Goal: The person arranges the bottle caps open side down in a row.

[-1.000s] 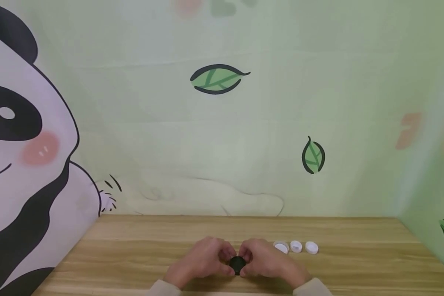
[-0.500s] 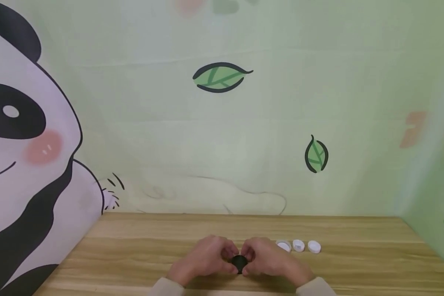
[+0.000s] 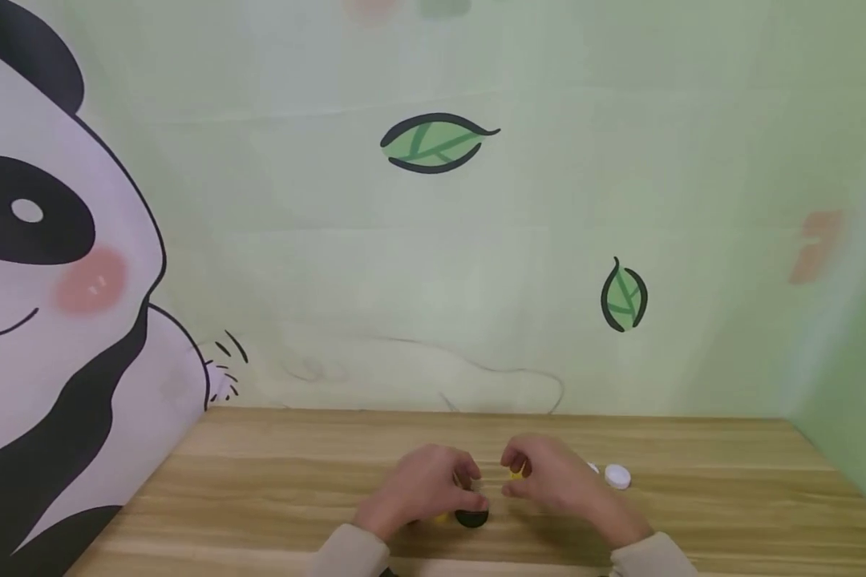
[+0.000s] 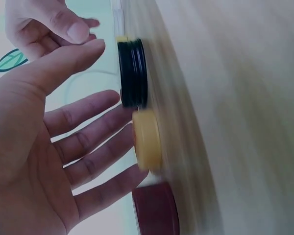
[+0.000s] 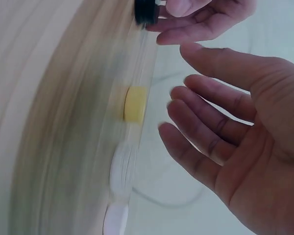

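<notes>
My left hand (image 3: 427,487) is over the round black cap (image 3: 471,519), thumb and fingers spread around it without a pinch. In the left wrist view, its fingertips overlap the edges of the black cap and an orange-yellow cap (image 4: 148,140) beside it. A dark red cap (image 4: 157,210) follows in that row. Off to the right, my right hand (image 3: 554,478) has relaxed, parted fingers with nothing between them. Past its fingertips, a yellow cap (image 5: 135,104) stands on the table in the right wrist view.
Beyond the yellow cap are a ridged white lid (image 5: 121,169) and another white cap (image 5: 116,220). The head view has one white cap (image 3: 617,477) showing right of my right hand. A printed wall cloth (image 3: 332,280) rises behind the wooden table (image 3: 281,441).
Both hands held the black cap earlier. My right hand has let go and moved right and away, in front of the white lids. My left fingers have loosened; yellow caps now show.
</notes>
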A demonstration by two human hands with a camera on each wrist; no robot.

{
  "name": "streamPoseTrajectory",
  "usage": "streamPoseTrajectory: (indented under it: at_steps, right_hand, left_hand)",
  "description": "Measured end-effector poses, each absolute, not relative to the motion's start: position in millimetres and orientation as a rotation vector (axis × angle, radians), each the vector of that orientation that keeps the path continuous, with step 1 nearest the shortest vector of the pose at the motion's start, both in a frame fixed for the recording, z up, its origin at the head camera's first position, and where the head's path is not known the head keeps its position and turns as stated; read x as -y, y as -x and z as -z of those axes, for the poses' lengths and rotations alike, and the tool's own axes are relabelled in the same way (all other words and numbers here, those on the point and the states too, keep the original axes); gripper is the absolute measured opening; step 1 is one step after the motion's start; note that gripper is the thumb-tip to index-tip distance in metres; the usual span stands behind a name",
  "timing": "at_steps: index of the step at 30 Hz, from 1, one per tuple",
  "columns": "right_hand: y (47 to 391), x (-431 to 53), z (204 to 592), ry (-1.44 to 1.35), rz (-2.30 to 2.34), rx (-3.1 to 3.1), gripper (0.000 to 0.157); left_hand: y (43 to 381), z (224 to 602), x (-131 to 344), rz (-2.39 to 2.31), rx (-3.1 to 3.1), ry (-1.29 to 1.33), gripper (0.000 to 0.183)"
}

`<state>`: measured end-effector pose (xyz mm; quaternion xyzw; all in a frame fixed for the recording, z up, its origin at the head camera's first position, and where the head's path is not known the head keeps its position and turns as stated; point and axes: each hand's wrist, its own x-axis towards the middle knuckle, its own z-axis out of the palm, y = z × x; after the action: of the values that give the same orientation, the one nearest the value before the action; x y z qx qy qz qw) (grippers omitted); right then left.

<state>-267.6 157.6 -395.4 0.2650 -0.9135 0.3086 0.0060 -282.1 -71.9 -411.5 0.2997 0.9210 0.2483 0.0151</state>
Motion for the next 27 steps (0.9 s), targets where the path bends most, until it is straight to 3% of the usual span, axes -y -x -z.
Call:
streamPoseTrajectory:
  at_steps: [12, 27]
  right_hand:
    - [277.1, -179.6, 402.4, -0.756, -0.835, 2.821, 0.028]
    - [286.0, -179.2, 416.8, -0.784, -0.849, 2.89, 0.03]
  left_hand:
    - [297.6, 420.1, 33.1, -0.677, -3.034, -0.877, 0.031]
    - [296.8, 423.0, 25.1, -0.766, -2.978, -0.925, 0.021]
